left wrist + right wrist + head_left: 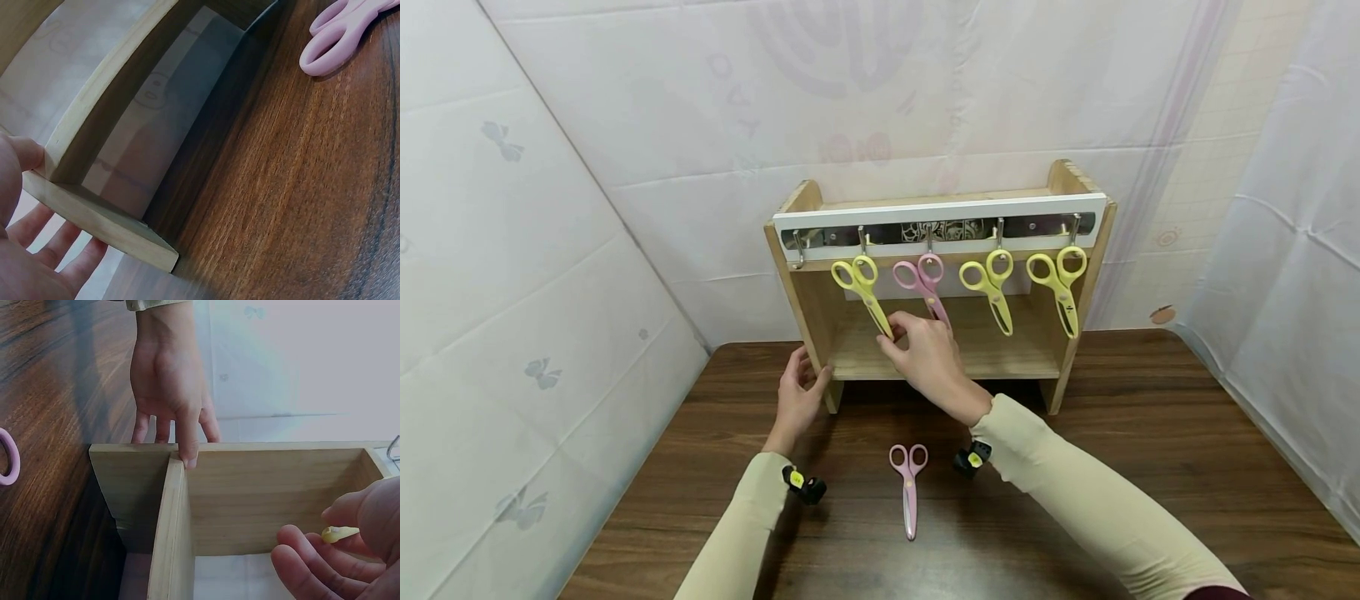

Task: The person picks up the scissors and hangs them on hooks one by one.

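Observation:
My left hand (797,396) holds the left side panel of a wooden shelf (831,312), its thumb at the bottom board's front corner and its fingers along the outer face. My right hand (928,354) pinches the tip of yellow scissors (868,296), which hang by a handle loop from the second hook from the left. In the right wrist view the yellow tip (337,534) shows between thumb and fingers. Pink scissors (921,279) hang just right of these, their lower end partly behind my right hand. Another pair of pink scissors (910,487) lies on the table.
Further right on the hook rail (955,229) hang yellow scissors (990,283) and more yellow scissors (1060,283). The leftmost hook (797,250) carries nothing. The shelf stands on a dark wooden table (1150,433), with pale sheeting (700,167) behind and at the sides.

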